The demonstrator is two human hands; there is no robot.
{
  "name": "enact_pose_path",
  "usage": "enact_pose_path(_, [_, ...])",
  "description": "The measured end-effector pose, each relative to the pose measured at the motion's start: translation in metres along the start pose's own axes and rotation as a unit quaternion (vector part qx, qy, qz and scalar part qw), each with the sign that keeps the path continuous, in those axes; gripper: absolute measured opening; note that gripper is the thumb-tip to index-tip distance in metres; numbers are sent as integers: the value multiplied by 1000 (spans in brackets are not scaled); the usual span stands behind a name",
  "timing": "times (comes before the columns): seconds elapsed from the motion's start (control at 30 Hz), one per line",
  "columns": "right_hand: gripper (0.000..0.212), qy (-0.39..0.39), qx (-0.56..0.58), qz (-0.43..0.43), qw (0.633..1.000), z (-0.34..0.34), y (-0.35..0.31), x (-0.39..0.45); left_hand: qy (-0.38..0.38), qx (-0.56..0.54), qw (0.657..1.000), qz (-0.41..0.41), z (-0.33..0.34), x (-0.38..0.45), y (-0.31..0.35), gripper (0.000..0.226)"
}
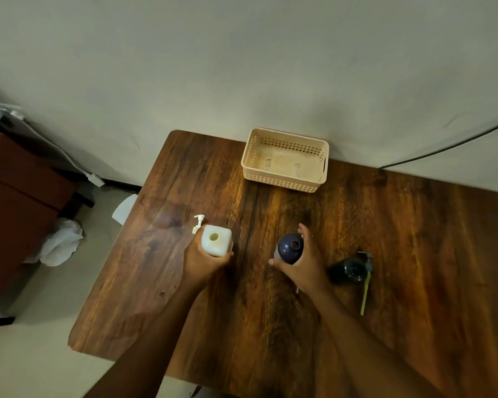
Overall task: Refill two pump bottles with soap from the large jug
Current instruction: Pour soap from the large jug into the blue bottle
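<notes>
Left grip covers the near side of the white jug; only the top face and open neck show, fill level not readable. Right grip wraps the dark blue bottle, hiding its body below the shoulder; a pale object behind it, toward 9 o'clock, is too hidden to identify. Second dark bottle at 3 o'clock of that grip: too dim to judge contents. Bench is cut off at the bottom edge, both forearms likewise. At 9 o'clock, reddish furniture runs off the left edge; items on top are blurred.
</notes>
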State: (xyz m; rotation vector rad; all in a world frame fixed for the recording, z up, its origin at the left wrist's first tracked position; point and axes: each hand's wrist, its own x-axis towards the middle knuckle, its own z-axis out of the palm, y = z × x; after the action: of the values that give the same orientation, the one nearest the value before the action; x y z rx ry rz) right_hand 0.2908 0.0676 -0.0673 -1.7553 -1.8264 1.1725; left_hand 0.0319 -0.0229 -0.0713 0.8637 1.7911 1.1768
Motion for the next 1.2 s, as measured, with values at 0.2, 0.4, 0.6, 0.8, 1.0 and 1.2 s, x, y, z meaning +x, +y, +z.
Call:
enact_pose_path(0.2, [90, 67, -27, 8, 997, 12, 2, 3, -2, -8, 1000, -6, 0, 3, -5, 83])
enact_pose_path(0.4, [88, 97, -25, 2, 995, 13, -2, 1, 15, 13, 1000, 1, 4, 7, -6, 76])
enact_pose_path(0.6, [81, 102, 34, -8, 994, -5, -16, 0, 21, 63, 998, 14, 12, 17, 14, 81])
enact_pose_path(0.8, [86, 99, 88, -41, 990, -45, -44, 13, 22, 71, 996, 42, 31, 25, 59, 79])
enact_pose_path(1.0, [81, 126, 161, -78, 976, -105, -86, 25, -15, 40, 987, 154, 47, 39, 155, 73])
enact_pose_path(1.2, [83, 151, 215, -128, 956, -167, -137, 33, -11, 55, 960, 274, 56, 53, 261, 74])
